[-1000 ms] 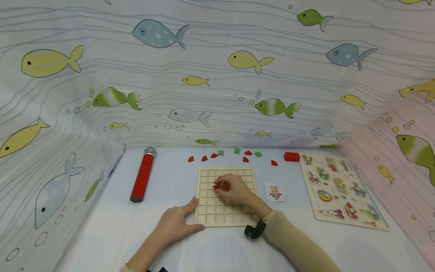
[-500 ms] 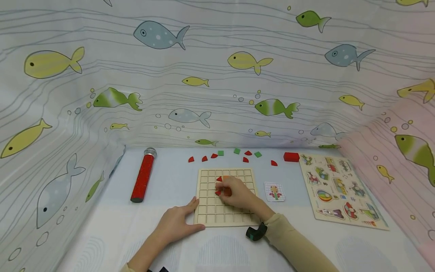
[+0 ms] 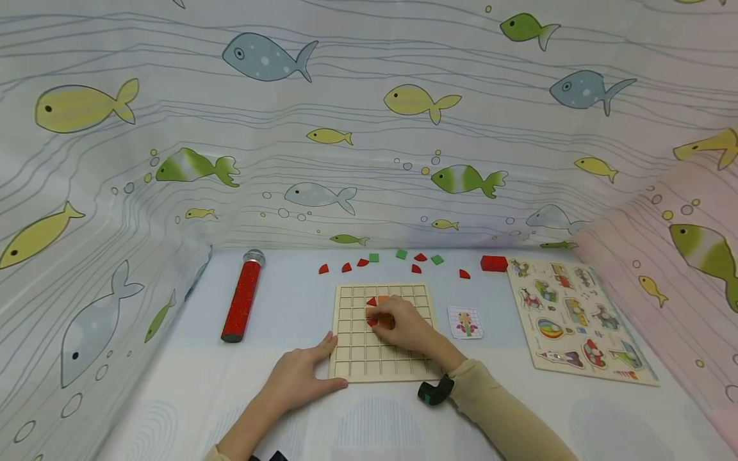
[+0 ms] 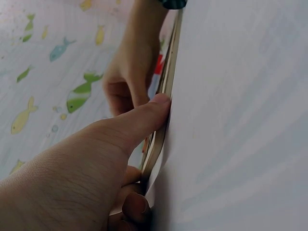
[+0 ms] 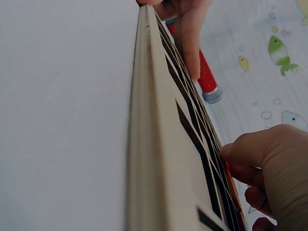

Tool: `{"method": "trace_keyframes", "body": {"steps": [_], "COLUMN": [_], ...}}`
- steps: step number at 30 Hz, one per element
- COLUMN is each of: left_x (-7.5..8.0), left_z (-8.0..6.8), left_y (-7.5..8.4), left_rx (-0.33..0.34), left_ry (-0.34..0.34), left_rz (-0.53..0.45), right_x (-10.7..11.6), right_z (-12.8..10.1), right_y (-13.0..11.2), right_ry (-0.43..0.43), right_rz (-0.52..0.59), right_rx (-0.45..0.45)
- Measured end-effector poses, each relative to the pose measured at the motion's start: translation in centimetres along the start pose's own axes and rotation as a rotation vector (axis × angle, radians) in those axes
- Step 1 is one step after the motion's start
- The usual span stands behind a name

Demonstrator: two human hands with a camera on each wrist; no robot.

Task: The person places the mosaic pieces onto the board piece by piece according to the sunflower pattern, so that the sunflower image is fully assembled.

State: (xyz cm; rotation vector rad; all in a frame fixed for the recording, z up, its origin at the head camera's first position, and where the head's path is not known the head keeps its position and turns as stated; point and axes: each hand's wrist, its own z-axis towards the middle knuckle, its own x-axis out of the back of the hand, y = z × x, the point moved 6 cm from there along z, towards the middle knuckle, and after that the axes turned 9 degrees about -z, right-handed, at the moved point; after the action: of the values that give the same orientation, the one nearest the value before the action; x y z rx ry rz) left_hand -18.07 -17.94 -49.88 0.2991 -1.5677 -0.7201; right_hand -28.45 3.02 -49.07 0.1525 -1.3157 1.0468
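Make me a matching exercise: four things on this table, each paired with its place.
Things:
1. red tube
2. picture puzzle
3. pattern card
4. left hand

Places:
A. at the grid board's near left corner
B. far right of the table
C. left of the grid board
D. between the grid board and the picture puzzle

Pairs: 1-C, 2-B, 3-D, 4-A

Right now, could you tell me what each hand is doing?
Left hand: open, steadying the grid board.
Right hand: fingers curled on a red piece.
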Motion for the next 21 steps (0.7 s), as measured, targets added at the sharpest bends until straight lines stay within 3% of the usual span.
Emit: {"method": "trace_keyframes", "body": {"steps": [21], "left_x": [-0.14], "left_z": [0.15], "left_y": [-0.27], "left_rx": [0.011], "left_ry": [0.005], "left_rz": [0.005], "right_x": [0.44], "right_z": [-0.07], "right_y": [-0.01], "right_ry": [0.004], "right_rz": [0.004], "right_rx": [0.035]}}
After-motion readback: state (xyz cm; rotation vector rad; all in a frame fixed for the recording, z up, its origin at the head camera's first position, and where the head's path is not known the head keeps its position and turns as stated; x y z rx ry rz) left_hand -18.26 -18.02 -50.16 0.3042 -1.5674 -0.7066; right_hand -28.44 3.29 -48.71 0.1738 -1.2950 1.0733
